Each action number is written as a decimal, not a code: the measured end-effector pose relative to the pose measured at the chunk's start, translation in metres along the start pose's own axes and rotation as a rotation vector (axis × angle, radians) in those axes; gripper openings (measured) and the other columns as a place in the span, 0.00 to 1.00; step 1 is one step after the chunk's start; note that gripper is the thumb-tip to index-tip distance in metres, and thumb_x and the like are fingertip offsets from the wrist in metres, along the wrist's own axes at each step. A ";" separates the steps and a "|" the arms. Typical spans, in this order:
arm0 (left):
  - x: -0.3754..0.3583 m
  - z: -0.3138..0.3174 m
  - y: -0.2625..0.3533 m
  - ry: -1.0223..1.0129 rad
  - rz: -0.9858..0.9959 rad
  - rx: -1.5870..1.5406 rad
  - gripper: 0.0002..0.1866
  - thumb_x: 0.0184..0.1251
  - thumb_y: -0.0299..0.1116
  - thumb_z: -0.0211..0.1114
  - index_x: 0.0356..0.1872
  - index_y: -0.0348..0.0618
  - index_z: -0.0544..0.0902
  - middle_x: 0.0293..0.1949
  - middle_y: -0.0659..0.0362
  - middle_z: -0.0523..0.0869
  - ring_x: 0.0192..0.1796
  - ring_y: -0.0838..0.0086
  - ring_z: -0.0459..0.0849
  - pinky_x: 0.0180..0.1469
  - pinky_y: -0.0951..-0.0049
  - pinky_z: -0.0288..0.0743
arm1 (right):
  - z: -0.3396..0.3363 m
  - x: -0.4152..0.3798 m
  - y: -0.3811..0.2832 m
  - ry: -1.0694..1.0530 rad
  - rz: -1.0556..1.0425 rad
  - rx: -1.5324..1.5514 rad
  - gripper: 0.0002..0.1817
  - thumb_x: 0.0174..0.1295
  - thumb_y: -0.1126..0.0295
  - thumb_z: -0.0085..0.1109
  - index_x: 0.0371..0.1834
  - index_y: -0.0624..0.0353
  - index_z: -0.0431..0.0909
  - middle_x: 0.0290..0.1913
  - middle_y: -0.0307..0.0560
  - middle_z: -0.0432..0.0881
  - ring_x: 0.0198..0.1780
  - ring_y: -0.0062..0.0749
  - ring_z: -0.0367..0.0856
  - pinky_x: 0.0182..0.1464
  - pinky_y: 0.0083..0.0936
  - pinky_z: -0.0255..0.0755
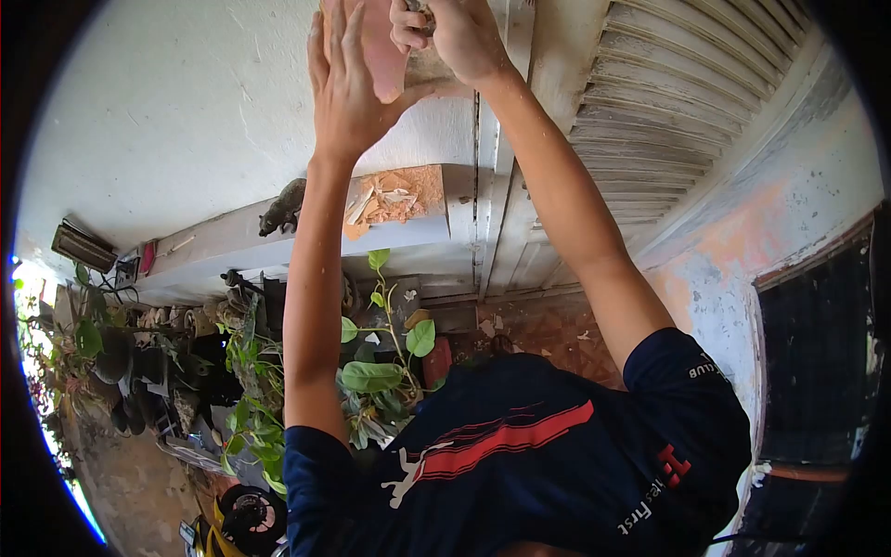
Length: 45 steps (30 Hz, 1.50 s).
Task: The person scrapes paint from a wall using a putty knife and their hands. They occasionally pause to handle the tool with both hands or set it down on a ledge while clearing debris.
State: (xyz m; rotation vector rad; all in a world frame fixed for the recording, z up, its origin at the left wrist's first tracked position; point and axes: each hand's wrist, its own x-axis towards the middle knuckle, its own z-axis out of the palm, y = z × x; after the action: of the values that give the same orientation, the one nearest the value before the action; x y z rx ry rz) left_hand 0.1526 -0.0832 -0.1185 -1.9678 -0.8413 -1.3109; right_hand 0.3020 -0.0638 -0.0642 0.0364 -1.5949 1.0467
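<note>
Both arms reach up to a white wall [223, 102] at the top of the view. My left hand [348, 88] lies with fingers stretched out and thumb spread, at the edge of a pink patch [382, 51] on the wall. Just right of it, my right hand [455, 37] is closed, its fingers curled round a small greyish thing [425, 19] that I cannot make out. Below the hands, orange and white flakes [399, 200] lie heaped on a ledge [362, 234].
A dark animal figurine [283, 208] sits on the ledge left of the flakes. Leafy plants [371, 376] rise below it. To the right are a louvred shutter [659, 111] and a peeling wall [724, 251]. A wheel [252, 518] shows at lower left.
</note>
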 end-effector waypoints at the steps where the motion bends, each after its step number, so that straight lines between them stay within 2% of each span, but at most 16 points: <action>1: 0.005 0.005 -0.002 -0.023 0.052 0.033 0.61 0.47 0.57 0.81 0.77 0.37 0.56 0.78 0.45 0.57 0.82 0.46 0.47 0.80 0.47 0.45 | -0.002 0.001 0.002 -0.001 0.000 -0.001 0.14 0.79 0.61 0.47 0.33 0.52 0.67 0.23 0.27 0.62 0.21 0.11 0.60 0.22 0.14 0.60; 5: 0.000 0.020 -0.015 -0.063 -0.036 0.134 0.61 0.47 0.56 0.81 0.77 0.37 0.55 0.80 0.43 0.52 0.82 0.44 0.45 0.80 0.44 0.41 | -0.012 0.008 0.011 -0.068 -0.047 0.101 0.19 0.79 0.56 0.48 0.27 0.49 0.67 0.20 0.29 0.64 0.19 0.13 0.60 0.20 0.16 0.58; 8: -0.007 0.022 -0.021 -0.096 -0.033 0.203 0.60 0.50 0.55 0.80 0.77 0.35 0.55 0.80 0.43 0.50 0.82 0.44 0.45 0.80 0.44 0.41 | -0.012 0.009 0.014 -0.101 -0.054 -0.022 0.27 0.77 0.47 0.50 0.20 0.47 0.65 0.13 0.26 0.60 0.14 0.12 0.54 0.14 0.19 0.49; 11: -0.015 0.023 -0.021 -0.105 -0.005 0.145 0.59 0.52 0.55 0.78 0.77 0.32 0.55 0.80 0.41 0.51 0.81 0.43 0.46 0.80 0.43 0.42 | -0.006 0.008 0.025 -0.208 -0.041 -0.125 0.26 0.77 0.47 0.50 0.20 0.47 0.66 0.13 0.26 0.60 0.14 0.11 0.54 0.14 0.18 0.48; 13: -0.019 0.026 -0.022 -0.072 0.003 0.156 0.59 0.53 0.57 0.77 0.76 0.29 0.55 0.78 0.38 0.54 0.81 0.43 0.48 0.80 0.43 0.43 | -0.003 0.007 0.024 -0.212 -0.130 -0.211 0.27 0.78 0.49 0.49 0.18 0.47 0.67 0.12 0.26 0.60 0.13 0.11 0.54 0.14 0.19 0.48; 16: -0.022 0.031 -0.021 -0.046 -0.001 0.175 0.58 0.55 0.58 0.76 0.75 0.28 0.57 0.77 0.36 0.56 0.80 0.43 0.50 0.79 0.43 0.44 | 0.001 0.003 0.020 -0.144 -0.050 -0.389 0.24 0.76 0.56 0.52 0.19 0.53 0.69 0.15 0.29 0.65 0.19 0.14 0.62 0.22 0.21 0.55; 18: -0.023 0.036 -0.019 0.033 -0.058 0.038 0.55 0.47 0.59 0.79 0.74 0.41 0.64 0.78 0.43 0.59 0.81 0.47 0.53 0.80 0.43 0.43 | 0.005 0.002 0.020 -0.032 -0.085 -0.439 0.29 0.74 0.56 0.55 0.12 0.53 0.67 0.13 0.29 0.65 0.19 0.15 0.60 0.23 0.25 0.57; 21: -0.031 0.042 -0.021 0.026 -0.055 0.062 0.57 0.46 0.62 0.77 0.75 0.42 0.63 0.79 0.43 0.58 0.81 0.47 0.51 0.80 0.42 0.42 | -0.005 0.004 0.026 0.014 -0.031 -0.400 0.28 0.70 0.48 0.59 0.16 0.55 0.73 0.14 0.31 0.66 0.19 0.18 0.63 0.23 0.26 0.60; 22: -0.029 0.043 -0.019 0.036 -0.082 0.021 0.57 0.46 0.62 0.77 0.76 0.44 0.63 0.79 0.43 0.58 0.81 0.48 0.52 0.80 0.42 0.41 | -0.010 0.010 0.024 -0.066 -0.149 -0.206 0.27 0.79 0.52 0.48 0.17 0.47 0.65 0.12 0.26 0.60 0.13 0.12 0.54 0.13 0.20 0.48; 28: -0.021 0.044 -0.012 0.029 -0.051 0.070 0.61 0.43 0.63 0.79 0.76 0.42 0.60 0.79 0.42 0.55 0.81 0.41 0.49 0.79 0.39 0.41 | -0.017 -0.002 0.023 0.080 -0.063 -0.043 0.28 0.79 0.53 0.47 0.16 0.48 0.64 0.12 0.27 0.61 0.12 0.12 0.56 0.13 0.19 0.49; 32: -0.026 0.046 -0.014 0.056 -0.036 0.086 0.63 0.43 0.62 0.80 0.77 0.42 0.56 0.79 0.40 0.52 0.81 0.40 0.47 0.79 0.39 0.40 | -0.018 0.014 0.033 -0.009 -0.168 -0.177 0.27 0.79 0.54 0.48 0.17 0.47 0.65 0.13 0.27 0.60 0.14 0.11 0.54 0.14 0.19 0.46; 35: -0.012 0.039 -0.014 0.021 -0.064 0.081 0.63 0.45 0.61 0.81 0.78 0.41 0.55 0.79 0.38 0.50 0.81 0.38 0.45 0.79 0.38 0.40 | -0.014 0.014 0.022 -0.059 -0.122 -0.147 0.27 0.79 0.55 0.49 0.16 0.47 0.64 0.13 0.26 0.59 0.14 0.11 0.54 0.15 0.19 0.45; 37: -0.021 0.045 -0.013 0.041 -0.060 0.069 0.64 0.45 0.59 0.82 0.78 0.41 0.54 0.79 0.37 0.49 0.81 0.37 0.44 0.79 0.38 0.40 | -0.015 0.009 0.020 -0.027 -0.112 -0.229 0.27 0.79 0.57 0.50 0.15 0.47 0.63 0.13 0.25 0.59 0.15 0.11 0.54 0.15 0.19 0.45; 39: -0.032 0.046 -0.011 0.045 -0.063 0.046 0.64 0.45 0.58 0.82 0.78 0.41 0.53 0.79 0.37 0.48 0.81 0.37 0.44 0.79 0.38 0.41 | -0.012 0.001 0.031 -0.050 -0.224 -0.187 0.28 0.79 0.58 0.50 0.14 0.47 0.63 0.12 0.26 0.59 0.14 0.12 0.53 0.14 0.20 0.45; 43: -0.022 0.045 -0.011 0.032 -0.065 0.088 0.66 0.43 0.55 0.84 0.79 0.40 0.51 0.79 0.36 0.47 0.80 0.36 0.43 0.79 0.38 0.41 | -0.008 0.014 0.014 -0.041 -0.180 -0.414 0.28 0.77 0.55 0.51 0.13 0.48 0.65 0.12 0.26 0.60 0.14 0.12 0.54 0.14 0.22 0.47; 45: -0.010 0.040 -0.011 0.035 -0.055 0.115 0.66 0.43 0.55 0.84 0.78 0.39 0.51 0.79 0.35 0.47 0.80 0.36 0.43 0.79 0.38 0.41 | -0.006 0.010 0.005 -0.031 -0.174 -0.361 0.27 0.76 0.55 0.52 0.14 0.47 0.66 0.12 0.26 0.59 0.14 0.12 0.54 0.15 0.23 0.47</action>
State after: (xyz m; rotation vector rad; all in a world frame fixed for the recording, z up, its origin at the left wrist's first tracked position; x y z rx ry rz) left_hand 0.1629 -0.0468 -0.1392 -1.8391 -0.9385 -1.2949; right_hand 0.3005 -0.0518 -0.0598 -0.0531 -1.7539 0.6168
